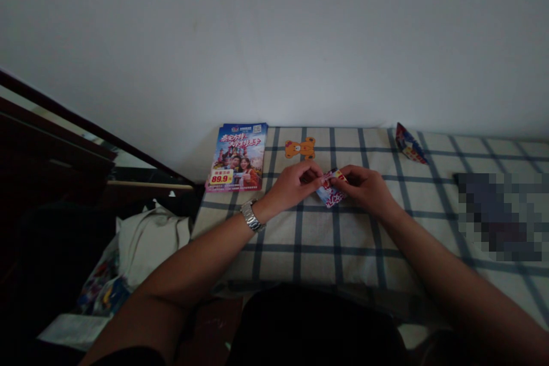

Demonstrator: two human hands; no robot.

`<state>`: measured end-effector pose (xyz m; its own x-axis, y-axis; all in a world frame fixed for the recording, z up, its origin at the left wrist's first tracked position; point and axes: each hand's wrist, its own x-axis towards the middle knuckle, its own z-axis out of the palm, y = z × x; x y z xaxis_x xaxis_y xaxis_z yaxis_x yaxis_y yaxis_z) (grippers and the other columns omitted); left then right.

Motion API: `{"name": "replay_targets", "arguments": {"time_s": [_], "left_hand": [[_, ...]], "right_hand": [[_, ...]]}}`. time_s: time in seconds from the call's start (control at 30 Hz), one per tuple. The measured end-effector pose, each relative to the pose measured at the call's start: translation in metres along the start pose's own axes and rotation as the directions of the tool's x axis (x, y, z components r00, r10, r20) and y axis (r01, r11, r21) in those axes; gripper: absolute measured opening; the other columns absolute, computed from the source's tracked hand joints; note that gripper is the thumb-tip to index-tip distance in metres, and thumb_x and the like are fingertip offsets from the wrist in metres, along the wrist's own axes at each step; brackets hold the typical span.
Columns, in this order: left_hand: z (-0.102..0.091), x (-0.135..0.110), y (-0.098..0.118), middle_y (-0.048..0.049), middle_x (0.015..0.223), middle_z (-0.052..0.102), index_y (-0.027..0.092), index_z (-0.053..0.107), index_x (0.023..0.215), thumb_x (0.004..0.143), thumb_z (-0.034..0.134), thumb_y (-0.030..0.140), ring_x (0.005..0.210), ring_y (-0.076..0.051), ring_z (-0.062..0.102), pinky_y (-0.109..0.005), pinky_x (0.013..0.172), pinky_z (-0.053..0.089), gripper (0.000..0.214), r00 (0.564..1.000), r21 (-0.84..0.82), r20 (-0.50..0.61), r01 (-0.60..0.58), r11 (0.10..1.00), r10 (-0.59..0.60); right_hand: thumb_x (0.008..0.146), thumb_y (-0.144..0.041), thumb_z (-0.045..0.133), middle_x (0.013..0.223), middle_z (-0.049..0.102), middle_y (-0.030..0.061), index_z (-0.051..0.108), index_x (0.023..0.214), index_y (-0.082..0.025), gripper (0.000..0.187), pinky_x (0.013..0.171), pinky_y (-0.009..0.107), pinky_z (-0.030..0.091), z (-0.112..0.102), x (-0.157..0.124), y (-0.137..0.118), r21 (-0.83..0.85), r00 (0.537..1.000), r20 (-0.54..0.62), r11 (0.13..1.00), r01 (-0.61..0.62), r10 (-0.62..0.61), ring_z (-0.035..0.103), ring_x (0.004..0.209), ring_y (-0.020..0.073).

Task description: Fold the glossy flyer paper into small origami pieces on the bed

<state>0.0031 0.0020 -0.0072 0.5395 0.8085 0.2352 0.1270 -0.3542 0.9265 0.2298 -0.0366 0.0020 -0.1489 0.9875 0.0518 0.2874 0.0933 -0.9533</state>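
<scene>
Both my hands meet over a checked cloth point(343, 234) and pinch a small piece of folded colourful paper point(330, 193). My left hand point(294, 184), with a metal watch point(251, 215) on its wrist, grips the paper's left edge with closed fingers. Closed on the right side of the paper is my right hand point(364, 186). The paper rests just above the cloth.
A stack of colourful flyers point(237, 156) lies at the cloth's far left corner. An orange bear-shaped cutout point(300, 148) sits behind my hands. A folded paper shape point(409, 144) stands at the far right. Crumpled cloth and papers point(141, 240) lie lower left. A white wall point(274, 40) is behind.
</scene>
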Motion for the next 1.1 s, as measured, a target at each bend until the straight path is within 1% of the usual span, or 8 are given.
{"name": "replay_targets", "arguments": {"time_s": [0.2, 0.47, 0.57, 0.67, 0.8, 0.9, 1.0, 1.1], "left_hand": [[-0.003, -0.001, 0.003, -0.0017, 0.092, 0.074, 0.019, 0.07, 0.1, 0.1, 0.068, 0.03, 0.083, -0.014, 0.069, -0.027, 0.076, 0.054, 0.011, 1.0, 0.117, 0.012, 0.006, 0.993, -0.008], [-0.008, 0.0, 0.004, -0.001, 0.097, 0.074, 0.021, 0.073, 0.099, 0.1, 0.07, 0.027, 0.09, -0.017, 0.068, -0.03, 0.08, 0.051, 0.007, 1.0, 0.323, -0.004, -0.02, 0.946, 0.022], [-0.008, 0.0, 0.003, -0.0004, 0.095, 0.074, 0.021, 0.073, 0.099, 0.1, 0.07, 0.029, 0.086, -0.016, 0.068, -0.03, 0.078, 0.05, 0.009, 1.0, 0.326, -0.008, 0.009, 0.945, -0.007], [-0.009, 0.0, 0.002, -0.0006, 0.093, 0.074, 0.021, 0.073, 0.099, 0.1, 0.07, 0.03, 0.083, -0.017, 0.067, -0.03, 0.076, 0.05, 0.01, 0.999, 0.371, -0.021, 0.031, 0.928, -0.025], [-0.01, 0.001, 0.002, -0.0019, 0.094, 0.074, 0.02, 0.073, 0.099, 0.098, 0.071, 0.025, 0.085, -0.018, 0.067, -0.032, 0.077, 0.05, 0.006, 0.999, 0.458, -0.039, 0.043, 0.888, -0.029], [-0.009, 0.001, 0.003, -0.0026, 0.095, 0.074, 0.02, 0.073, 0.098, 0.098, 0.072, 0.025, 0.086, -0.019, 0.067, -0.032, 0.078, 0.05, 0.006, 0.999, 0.51, -0.041, 0.041, 0.859, -0.023], [-0.009, 0.0, 0.004, -0.0023, 0.093, 0.075, 0.02, 0.073, 0.098, 0.098, 0.072, 0.028, 0.084, -0.019, 0.067, -0.032, 0.077, 0.049, 0.008, 0.999, 0.544, -0.046, 0.049, 0.838, -0.028], [-0.009, 0.0, 0.003, -0.0021, 0.092, 0.075, 0.021, 0.073, 0.097, 0.099, 0.072, 0.031, 0.084, -0.019, 0.068, -0.032, 0.076, 0.05, 0.01, 0.999, 0.537, -0.041, 0.05, 0.842, -0.033]], "right_hand": [[0.091, -0.052, 0.074, 0.084, 0.079, 0.0051, 0.078, 0.098, -0.02, 0.033, 0.062, 0.032, 0.053, 0.001, -0.001, 0.007, -0.22, 0.999, -0.029, 0.975, 0.025, -0.032, 0.069, 0.069, 0.0195], [0.093, -0.048, 0.073, 0.079, 0.077, 0.0021, 0.078, 0.102, -0.022, 0.027, 0.06, 0.03, 0.052, 0.002, 0.0, 0.012, -0.337, 0.996, -0.049, 0.94, 0.05, -0.07, 0.068, 0.067, 0.0184], [0.093, -0.045, 0.075, 0.087, 0.078, 0.0036, 0.077, 0.108, -0.023, 0.027, 0.068, 0.033, 0.059, 0.002, 0.002, 0.015, -0.35, 0.989, -0.07, 0.931, 0.101, -0.133, 0.072, 0.074, 0.0202], [0.094, -0.043, 0.074, 0.105, 0.077, 0.0083, 0.074, 0.12, -0.023, 0.032, 0.082, 0.04, 0.063, 0.001, 0.004, 0.015, -0.41, 0.958, -0.074, 0.884, 0.223, -0.276, 0.074, 0.091, 0.0245], [0.099, -0.037, 0.069, 0.118, 0.074, 0.0116, 0.078, 0.118, -0.027, 0.023, 0.097, 0.049, 0.06, -0.003, 0.007, 0.012, -0.55, 0.889, 0.014, 0.739, 0.388, -0.457, 0.071, 0.11, 0.03], [0.101, -0.031, 0.067, 0.122, 0.075, 0.0109, 0.08, 0.117, -0.027, 0.021, 0.098, 0.052, 0.06, -0.005, 0.007, 0.01, -0.578, 0.853, 0.154, 0.654, 0.488, -0.499, 0.07, 0.111, 0.0303], [0.103, -0.028, 0.064, 0.127, 0.075, 0.0106, 0.08, 0.118, -0.026, 0.023, 0.102, 0.053, 0.059, -0.004, 0.007, 0.01, -0.546, 0.823, 0.274, 0.624, 0.559, -0.498, 0.069, 0.117, 0.0305], [0.104, -0.027, 0.061, 0.128, 0.076, 0.0108, 0.08, 0.12, -0.026, 0.025, 0.104, 0.053, 0.059, -0.002, 0.008, 0.01, -0.525, 0.813, 0.312, 0.623, 0.579, -0.493, 0.07, 0.12, 0.0302]]}}
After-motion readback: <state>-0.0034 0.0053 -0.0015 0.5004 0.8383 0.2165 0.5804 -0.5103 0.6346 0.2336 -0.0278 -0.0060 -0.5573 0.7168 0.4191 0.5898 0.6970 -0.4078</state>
